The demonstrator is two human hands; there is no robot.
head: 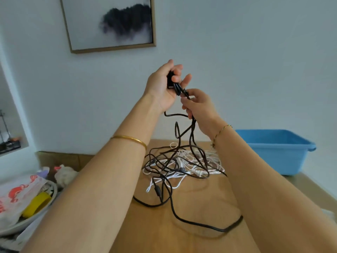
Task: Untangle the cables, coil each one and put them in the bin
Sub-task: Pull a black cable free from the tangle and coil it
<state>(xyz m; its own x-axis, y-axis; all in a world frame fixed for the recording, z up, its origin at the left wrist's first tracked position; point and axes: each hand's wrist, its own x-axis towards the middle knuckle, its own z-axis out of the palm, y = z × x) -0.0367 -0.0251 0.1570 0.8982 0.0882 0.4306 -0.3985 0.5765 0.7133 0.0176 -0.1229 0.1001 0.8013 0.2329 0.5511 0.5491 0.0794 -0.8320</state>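
Wooden tabletop (191, 225) against a pale wall. Tangle of thin black cable (182, 165) and white cable (191, 156) lies mid-table, just left of the blue plastic bin (277, 152). Left hand (164, 84), raised above the tangle, grasps several gathered black loops and a plug. Right hand (198, 105), just beside it, pinches the same black strand, which trails down into the tangle.

Surface: light-brown wooden table (191, 240), smooth top.
Centre: thin black cables (157, 190) and thin white cables (187, 155) lay intertwined in one loose heap; some black strands rose off it.
Near side: one black loop trailed out across the bare wood.
Far right: rectangular blue plastic bin (273, 141) stood apart from the heap.
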